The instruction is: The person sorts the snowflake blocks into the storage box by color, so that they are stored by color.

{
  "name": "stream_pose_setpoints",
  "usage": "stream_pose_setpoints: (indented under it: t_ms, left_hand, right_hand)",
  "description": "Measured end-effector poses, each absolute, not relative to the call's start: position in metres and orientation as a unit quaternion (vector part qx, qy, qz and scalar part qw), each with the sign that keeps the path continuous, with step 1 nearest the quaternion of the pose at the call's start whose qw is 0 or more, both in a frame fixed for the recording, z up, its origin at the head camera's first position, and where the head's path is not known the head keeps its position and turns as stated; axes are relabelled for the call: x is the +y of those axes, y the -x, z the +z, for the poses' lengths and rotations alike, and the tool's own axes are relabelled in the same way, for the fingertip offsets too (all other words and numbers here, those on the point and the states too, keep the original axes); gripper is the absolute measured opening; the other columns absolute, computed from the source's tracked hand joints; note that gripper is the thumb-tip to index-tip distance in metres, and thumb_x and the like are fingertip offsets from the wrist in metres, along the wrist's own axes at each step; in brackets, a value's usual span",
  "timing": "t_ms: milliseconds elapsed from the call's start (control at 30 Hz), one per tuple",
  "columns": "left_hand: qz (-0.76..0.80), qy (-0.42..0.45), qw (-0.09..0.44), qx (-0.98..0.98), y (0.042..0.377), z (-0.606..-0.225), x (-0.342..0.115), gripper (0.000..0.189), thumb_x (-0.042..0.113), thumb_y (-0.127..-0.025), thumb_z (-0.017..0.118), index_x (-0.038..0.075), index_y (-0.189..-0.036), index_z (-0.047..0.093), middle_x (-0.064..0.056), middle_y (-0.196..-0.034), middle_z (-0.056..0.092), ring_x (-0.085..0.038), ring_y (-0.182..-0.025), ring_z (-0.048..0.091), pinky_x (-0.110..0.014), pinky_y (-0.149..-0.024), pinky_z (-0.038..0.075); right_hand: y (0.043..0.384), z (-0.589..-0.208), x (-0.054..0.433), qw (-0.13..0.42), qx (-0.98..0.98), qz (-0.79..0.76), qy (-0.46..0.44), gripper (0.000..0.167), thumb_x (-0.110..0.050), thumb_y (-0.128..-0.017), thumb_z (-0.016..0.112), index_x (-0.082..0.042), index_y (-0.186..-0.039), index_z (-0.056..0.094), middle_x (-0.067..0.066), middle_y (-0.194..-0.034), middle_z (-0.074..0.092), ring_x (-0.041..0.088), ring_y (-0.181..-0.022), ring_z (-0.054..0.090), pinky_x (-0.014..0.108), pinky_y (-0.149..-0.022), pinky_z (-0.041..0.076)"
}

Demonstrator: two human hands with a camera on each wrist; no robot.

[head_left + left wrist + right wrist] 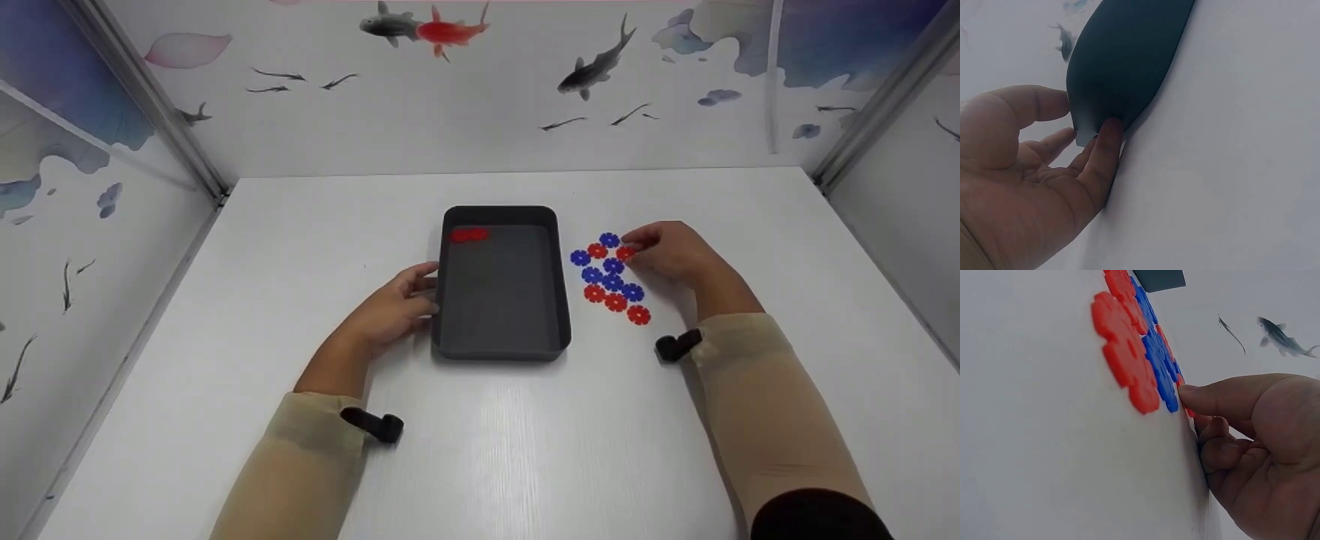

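right hand (670,256) pinches a red disc (625,253), beside other loose red and blue discs (613,282). left hand (391,309): fingers relaxed, touching the dark tray (499,292) that stands between both hands. disc looks like thin, stiff plastic; likely light, perhaps slippery, hardly fragile. best hold: notched rim, thumb opposite fingers. worktop (495,450) white, under both hands; beyond them, a white wall (450,112) with painted fish (596,71).

High head view facing down, close wrist views, hands (394,307) shared

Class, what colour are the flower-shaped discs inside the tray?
The flower-shaped discs are red, showing best in the head view.
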State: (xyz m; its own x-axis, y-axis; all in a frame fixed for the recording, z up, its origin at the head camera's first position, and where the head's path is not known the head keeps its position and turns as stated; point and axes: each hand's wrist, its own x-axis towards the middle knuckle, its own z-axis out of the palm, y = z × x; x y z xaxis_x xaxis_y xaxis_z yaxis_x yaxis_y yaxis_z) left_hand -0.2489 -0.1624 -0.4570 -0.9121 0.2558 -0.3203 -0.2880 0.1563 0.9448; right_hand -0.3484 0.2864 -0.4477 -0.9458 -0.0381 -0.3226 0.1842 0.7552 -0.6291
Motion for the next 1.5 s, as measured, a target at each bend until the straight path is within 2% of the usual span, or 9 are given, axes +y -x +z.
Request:
stream_pose_setpoints:
  t_ms: [467, 733, 867, 1000, 1133, 1300, 1500]
  left_hand:
    - [0.647, 0.01, 0.213, 0.732, 0.247, -0.456, -0.161, 0.074, 0.003, -0.098, 0.058, 0.025, -0.166, 0.037, -0.007, -0.168, 0.04, -0.027, -0.15, 0.05, -0.046, -0.12, 0.047]
    - [0.64, 0.018, 0.209, 0.739, 0.248, -0.457, -0.161, 0.075, 0.003, -0.096, 0.059, 0.028, -0.164, 0.04, -0.004, -0.167, 0.042, -0.026, -0.143, 0.056, -0.041, -0.11, 0.054]
    - [0.645, 0.019, 0.209, 0.735, 0.248, -0.457, -0.161, 0.075, 0.002, -0.096, 0.059, 0.028, -0.164, 0.04, -0.004, -0.166, 0.042, -0.026, -0.142, 0.056, -0.041, -0.109, 0.054]
    - [0.649, 0.017, 0.211, 0.731, 0.247, -0.456, -0.161, 0.076, 0.002, -0.096, 0.059, 0.027, -0.165, 0.039, -0.005, -0.167, 0.041, -0.027, -0.143, 0.055, -0.041, -0.111, 0.053]
    - [0.65, 0.019, 0.211, 0.73, 0.247, -0.456, -0.162, 0.076, 0.002, -0.096, 0.059, 0.027, -0.165, 0.039, -0.005, -0.167, 0.041, -0.026, -0.144, 0.054, -0.043, -0.113, 0.052]
    - [0.652, 0.018, 0.212, 0.728, 0.248, -0.456, -0.162, 0.076, 0.002, -0.096, 0.058, 0.026, -0.165, 0.039, -0.005, -0.168, 0.041, -0.026, -0.146, 0.052, -0.045, -0.118, 0.05]
    - [0.658, 0.014, 0.212, 0.722, 0.249, -0.456, -0.161, 0.077, 0.001, -0.095, 0.058, 0.025, -0.166, 0.037, -0.006, -0.168, 0.04, -0.027, -0.146, 0.053, -0.044, -0.117, 0.051]
  right_hand:
    - [0.346, -0.446, 0.286, 0.169, 0.923, -0.34, -0.054, 0.044, -0.021, -0.1, 0.075, -0.016, -0.143, 0.066, 0.017, -0.14, 0.06, 0.038, -0.129, 0.054, 0.053, -0.115, 0.052]
    - [0.345, -0.446, 0.291, 0.161, 0.921, -0.352, -0.041, 0.046, -0.026, -0.098, 0.077, -0.019, -0.142, 0.065, 0.016, -0.141, 0.058, 0.037, -0.13, 0.052, 0.053, -0.114, 0.053]
    - [0.346, -0.447, 0.293, 0.159, 0.91, -0.381, -0.046, 0.04, -0.035, -0.103, 0.071, -0.022, -0.14, 0.067, 0.012, -0.143, 0.06, 0.032, -0.127, 0.055, 0.045, -0.11, 0.054]
    - [0.347, -0.443, 0.291, 0.15, 0.884, -0.439, -0.054, 0.04, -0.04, -0.104, 0.069, -0.022, -0.139, 0.068, 0.009, -0.139, 0.064, 0.026, -0.122, 0.061, 0.031, -0.1, 0.058]
    - [0.344, -0.434, 0.277, 0.131, 0.847, -0.512, -0.056, 0.042, -0.036, -0.103, 0.071, -0.019, -0.142, 0.066, 0.007, -0.136, 0.065, 0.024, -0.124, 0.066, 0.022, -0.095, 0.06]
    - [0.337, -0.414, 0.249, 0.12, 0.809, -0.574, -0.044, 0.038, -0.03, -0.102, 0.073, -0.018, -0.138, 0.069, 0.007, -0.132, 0.067, 0.028, -0.127, 0.069, 0.024, -0.098, 0.061]
    - [0.327, -0.394, 0.211, 0.129, 0.804, -0.581, 0.013, 0.031, -0.02, -0.103, 0.072, -0.02, -0.134, 0.071, 0.009, -0.129, 0.068, 0.027, -0.119, 0.072, 0.025, -0.096, 0.062]
